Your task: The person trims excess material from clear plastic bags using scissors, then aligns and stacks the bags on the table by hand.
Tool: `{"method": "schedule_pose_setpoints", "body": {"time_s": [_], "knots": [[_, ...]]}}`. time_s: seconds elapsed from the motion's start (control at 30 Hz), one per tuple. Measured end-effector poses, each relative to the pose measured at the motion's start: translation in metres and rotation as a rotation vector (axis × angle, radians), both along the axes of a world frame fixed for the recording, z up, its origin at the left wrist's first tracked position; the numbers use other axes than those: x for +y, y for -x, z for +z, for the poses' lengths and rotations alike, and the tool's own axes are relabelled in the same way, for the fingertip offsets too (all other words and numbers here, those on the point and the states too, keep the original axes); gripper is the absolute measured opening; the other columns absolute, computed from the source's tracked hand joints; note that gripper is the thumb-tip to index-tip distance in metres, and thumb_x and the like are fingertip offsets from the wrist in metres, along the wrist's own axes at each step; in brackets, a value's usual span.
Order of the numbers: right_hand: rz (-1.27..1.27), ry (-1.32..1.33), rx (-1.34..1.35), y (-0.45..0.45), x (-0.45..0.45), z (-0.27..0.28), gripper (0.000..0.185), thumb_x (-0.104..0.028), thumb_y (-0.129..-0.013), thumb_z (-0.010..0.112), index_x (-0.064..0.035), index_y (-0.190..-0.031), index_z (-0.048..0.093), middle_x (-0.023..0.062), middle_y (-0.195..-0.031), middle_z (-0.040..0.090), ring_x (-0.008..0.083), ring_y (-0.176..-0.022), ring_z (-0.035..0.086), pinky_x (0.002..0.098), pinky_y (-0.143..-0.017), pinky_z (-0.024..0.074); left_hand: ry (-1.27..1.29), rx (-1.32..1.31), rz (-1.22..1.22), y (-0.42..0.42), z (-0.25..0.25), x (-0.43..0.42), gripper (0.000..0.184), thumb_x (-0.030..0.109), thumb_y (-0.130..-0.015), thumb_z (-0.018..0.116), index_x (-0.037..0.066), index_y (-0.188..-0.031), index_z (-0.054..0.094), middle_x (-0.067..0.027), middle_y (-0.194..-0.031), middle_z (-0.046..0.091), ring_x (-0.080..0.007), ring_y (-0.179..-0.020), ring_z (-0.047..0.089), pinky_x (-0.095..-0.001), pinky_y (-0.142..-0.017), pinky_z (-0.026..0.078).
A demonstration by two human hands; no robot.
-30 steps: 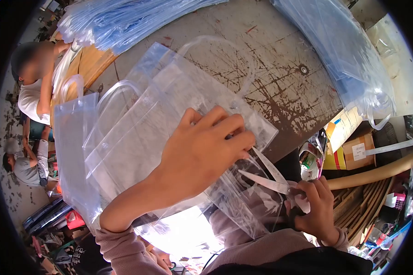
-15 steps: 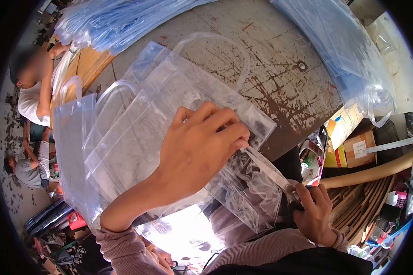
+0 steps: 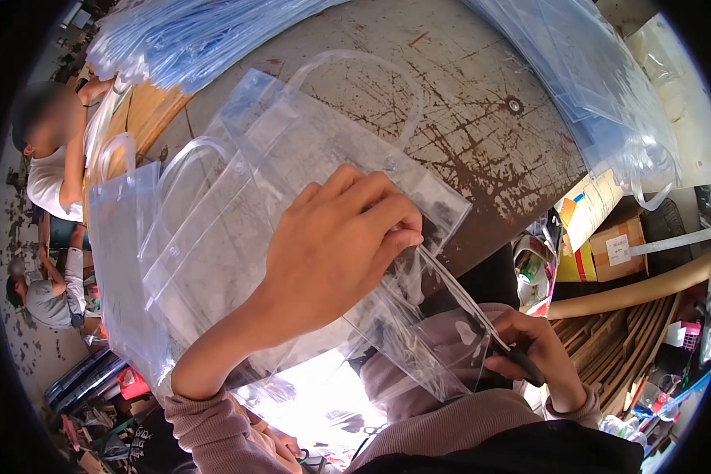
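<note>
Snipping: as I judge it, a clean cut wants the plastic drawn taut between my pinch and the blades, the scissors point(image 3: 525, 364) kept in line with the bag's side, and short closes that spare the sheet beneath.
Fingertips: the blade tips end right beside my left fingers, so I'd keep those fingers bent back and mind the points.
Left hand point(image 3: 344, 237): palm down over the clear plastic tote bag point(image 3: 340, 142), thumb and forefinger pressed together on what looks like a fold at its side.
Right hand point(image 3: 541, 347): fingers curled round the scissors' dark handle, beyond the worktop's near edge; the blades show nearly edge-on, so I can't tell if they're fully together.
Tote bag: directly under my left palm, its body on the worktop point(image 3: 450, 87), its handle loop point(image 3: 419, 99) arching away toward the far edge.
Loose film point(image 3: 450, 371): hangs past the near edge, below the blades and left of my right hand.
Other bags point(image 3: 126, 213): overlapping, at the worktop's left end, well apart from the scissors.
Bluish plastic stacks: one at the far left corner point(image 3: 197, 39), another along the right edge point(image 3: 561, 71).
</note>
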State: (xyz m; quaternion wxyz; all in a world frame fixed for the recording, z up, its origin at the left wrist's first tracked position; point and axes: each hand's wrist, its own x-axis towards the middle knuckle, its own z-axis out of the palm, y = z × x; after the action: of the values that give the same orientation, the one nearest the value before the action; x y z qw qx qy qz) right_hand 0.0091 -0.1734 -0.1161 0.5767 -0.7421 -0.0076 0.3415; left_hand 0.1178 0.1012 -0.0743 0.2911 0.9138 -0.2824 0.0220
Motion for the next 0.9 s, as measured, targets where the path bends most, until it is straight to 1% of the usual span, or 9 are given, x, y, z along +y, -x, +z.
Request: {"method": "schedule_pose_setpoints", "body": {"time_s": [0.07,0.2,0.4,0.5,0.57,0.6,0.67,0.77,0.9], "knots": [[-0.128,-0.249,0.120,0.003,0.006,0.000,0.033,-0.016,-0.072,0.081,-0.0018,-0.094,0.059,0.0022,-0.075,0.057,0.0044,-0.053,0.048,0.0197,-0.045,0.0305,0.033,0.018,-0.004,0.000,0.000,0.000,0.010,0.014,-0.075,0.069,0.009,-0.080,0.062,-0.0024,-0.079,0.057,-0.0228,-0.077,0.053,-0.0335,-0.066,0.042],[-0.085,-0.237,0.138,0.004,0.002,-0.004,0.034,-0.015,-0.073,0.080,-0.0010,-0.095,0.058,0.0007,-0.079,0.058,0.0038,-0.056,0.050,0.0185,-0.044,0.0284,0.041,0.063,0.013,0.001,0.002,0.001,0.010,0.012,-0.075,0.069,0.008,-0.081,0.062,-0.0029,-0.078,0.056,-0.0227,-0.076,0.053,-0.0330,-0.064,0.043],[-0.058,-0.275,0.106,-0.001,0.002,0.003,0.032,-0.011,-0.072,0.079,-0.0014,-0.095,0.059,0.0015,-0.074,0.058,0.0036,-0.058,0.053,0.0186,-0.045,0.0311,0.040,0.073,0.020,0.001,0.002,0.001,0.010,0.013,-0.076,0.069,0.008,-0.081,0.062,-0.0031,-0.077,0.056,-0.0224,-0.075,0.053,-0.0328,-0.063,0.043],[0.000,-0.207,-0.049,-0.002,0.003,0.005,0.032,-0.009,-0.072,0.077,-0.0013,-0.096,0.058,0.0015,-0.071,0.057,0.0044,-0.059,0.054,0.0192,-0.047,0.0347,0.042,0.080,0.026,0.001,0.001,0.001,0.011,0.014,-0.076,0.070,0.008,-0.081,0.063,-0.0031,-0.076,0.055,-0.0220,-0.075,0.052,-0.0326,-0.063,0.043],[0.008,0.004,-0.222,-0.001,0.007,0.012,0.034,-0.007,-0.069,0.077,-0.0015,-0.097,0.058,0.0036,-0.074,0.059,0.0084,-0.058,0.056,0.0216,-0.048,0.0401,0.044,0.080,0.027,0.002,0.001,0.001,0.011,0.014,-0.076,0.070,0.008,-0.080,0.062,-0.0031,-0.076,0.055,-0.0218,-0.075,0.052,-0.0325,-0.062,0.042],[0.008,0.003,-0.222,-0.001,0.011,0.015,0.034,-0.007,-0.069,0.077,-0.0015,-0.097,0.058,0.0036,-0.074,0.059,0.0084,-0.058,0.056,0.0216,-0.048,0.0401,0.040,0.077,0.026,0.002,0.001,0.001,0.011,0.014,-0.076,0.070,0.008,-0.080,0.063,-0.0030,-0.076,0.055,-0.0216,-0.074,0.052,-0.0325,-0.062,0.042],[-0.037,0.398,-0.623,0.000,0.020,0.022,0.034,-0.004,-0.063,0.075,-0.0025,-0.094,0.059,0.0052,-0.074,0.060,0.0109,-0.056,0.054,0.0236,-0.051,0.0420,0.036,0.073,0.024,0.002,0.001,0.001,0.011,0.014,-0.076,0.070,0.008,-0.081,0.063,-0.0029,-0.076,0.055,-0.0215,-0.074,0.052,-0.0325,-0.062,0.042],[-0.009,0.455,-0.677,-0.005,0.020,0.031,0.036,-0.002,-0.061,0.074,-0.0034,-0.094,0.060,0.0066,-0.074,0.061,0.0150,-0.057,0.056,0.0255,-0.050,0.0428,0.041,0.054,0.025,0.002,0.000,0.000,0.010,0.014,-0.076,0.070,0.008,-0.080,0.063,-0.0028,-0.076,0.056,-0.0214,-0.073,0.052,-0.0323,-0.061,0.042],[0.018,0.417,-0.652,-0.007,0.019,0.030,0.036,-0.003,-0.061,0.074,-0.0032,-0.094,0.060,0.0070,-0.075,0.061,0.0156,-0.058,0.056,0.0263,-0.050,0.0428,0.053,0.074,0.028,0.002,0.000,0.001,0.010,0.012,-0.075,0.070,0.007,-0.079,0.063,-0.0028,-0.077,0.056,-0.0213,-0.073,0.052,-0.0319,-0.061,0.041]]}}
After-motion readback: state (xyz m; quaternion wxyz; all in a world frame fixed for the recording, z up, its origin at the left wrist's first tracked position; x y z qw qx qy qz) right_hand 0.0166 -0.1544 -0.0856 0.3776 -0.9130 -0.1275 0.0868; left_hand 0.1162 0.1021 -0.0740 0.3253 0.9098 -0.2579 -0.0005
